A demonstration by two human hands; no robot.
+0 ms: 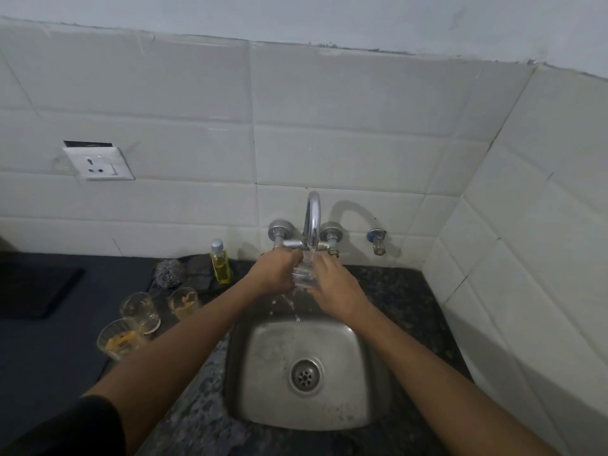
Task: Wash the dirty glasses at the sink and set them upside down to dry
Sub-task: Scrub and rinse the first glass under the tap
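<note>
Between both hands' fingers [289,258], under the tap [312,218]: glass [304,274], upright, mouth to the stream; left hand [274,273] and right hand [332,286] grasping opposite sides, equally near.

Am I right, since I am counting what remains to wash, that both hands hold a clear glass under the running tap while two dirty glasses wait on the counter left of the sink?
Not quite: the head view shows three dirty clear glasses, not two. The rest stands: the left hand and right hand hold a clear glass under the chrome tap, left of the steel sink.
</note>
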